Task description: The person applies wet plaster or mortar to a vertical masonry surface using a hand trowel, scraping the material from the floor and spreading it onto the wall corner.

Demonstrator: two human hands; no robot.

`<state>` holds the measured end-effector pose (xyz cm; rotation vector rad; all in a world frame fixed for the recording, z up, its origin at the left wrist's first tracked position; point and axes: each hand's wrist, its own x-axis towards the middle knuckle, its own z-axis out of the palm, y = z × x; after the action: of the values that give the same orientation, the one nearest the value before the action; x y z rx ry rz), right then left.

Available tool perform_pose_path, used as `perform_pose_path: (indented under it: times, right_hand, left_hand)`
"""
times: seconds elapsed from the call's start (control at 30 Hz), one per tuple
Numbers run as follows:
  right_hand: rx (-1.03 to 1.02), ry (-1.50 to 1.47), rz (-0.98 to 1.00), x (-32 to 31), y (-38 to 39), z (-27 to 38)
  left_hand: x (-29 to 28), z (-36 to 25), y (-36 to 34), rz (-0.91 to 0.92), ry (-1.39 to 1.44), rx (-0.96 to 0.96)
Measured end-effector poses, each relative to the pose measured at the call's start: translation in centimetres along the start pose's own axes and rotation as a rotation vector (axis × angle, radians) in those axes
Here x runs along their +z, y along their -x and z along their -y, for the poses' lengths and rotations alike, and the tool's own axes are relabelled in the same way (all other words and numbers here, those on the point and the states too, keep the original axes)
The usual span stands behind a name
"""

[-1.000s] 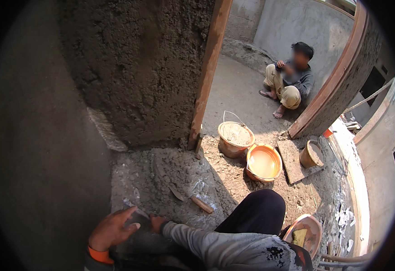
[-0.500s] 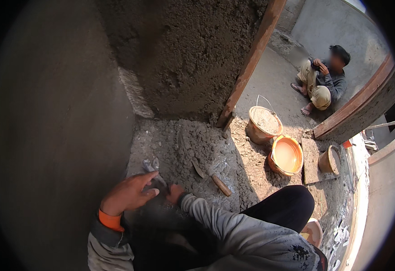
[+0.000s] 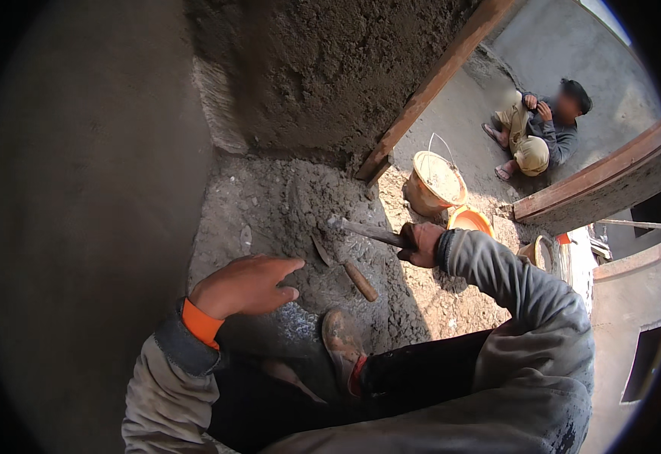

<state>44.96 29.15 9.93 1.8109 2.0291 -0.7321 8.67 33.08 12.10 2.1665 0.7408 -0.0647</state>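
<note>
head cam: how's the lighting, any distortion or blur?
Head view: heavy fisheye, black vignette at the rim, wooden plank bowed; left wall in deep shadow, sunlit ground around the bucket near blown out; right hand and left hand fairly sharp; seated person's face blurred.

Two hands of the person are counted: the left hand (image 3: 245, 286), with fingers spread, and the right hand (image 3: 422, 244), closed on one hammer (image 3: 368, 232). One trowel (image 3: 345, 268) with a wooden handle is seen lying on the mortar. Three orange buckets are counted: one sand-filled bucket (image 3: 437, 181), one partly hidden bucket (image 3: 471, 220) and one small bucket (image 3: 540, 252). Two slanted wooden planks are seen, a nearer plank (image 3: 432, 85) and a farther plank (image 3: 591, 184). One seated person (image 3: 542, 132) is counted.
</note>
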Motion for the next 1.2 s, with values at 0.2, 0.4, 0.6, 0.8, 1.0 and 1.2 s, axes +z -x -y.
perform_pose_path:
  times: [0.2, 0.4, 0.6, 0.8, 1.0, 1.2]
  right_hand:
    - [0.518, -0.233, -0.065, 8.1, 5.8, -6.0]
    - [0.621, -0.338, -0.110, 27.0, 6.5, -6.3]
    - [0.293, -0.354, -0.279, 22.1, 1.0, -0.2]
    - [0.081, -0.477, -0.100, 19.6, -6.4, 2.3]
    - [0.170, -0.540, -0.145, 21.8, -5.3, 2.2]
    - [0.126, -0.999, -0.077, 19.3, -3.0, 3.4]
  left_hand:
    - [-1.3, 1.8, 1.6, -0.006, 0.028, -0.127]
    - [-1.9, 2.7, 2.8, -0.069, 0.040, -0.161]
    - [-1.5, 2.0, 5.9, -0.069, 0.196, -0.312]
    - [-0.3, 3.7, 5.5, -0.045, 0.049, -0.417]
    - [0.1, 4.0, 5.7, -0.100, -0.026, -0.356]
    - [-0.3, 3.9, 7.9, -0.122, 0.045, -0.332]
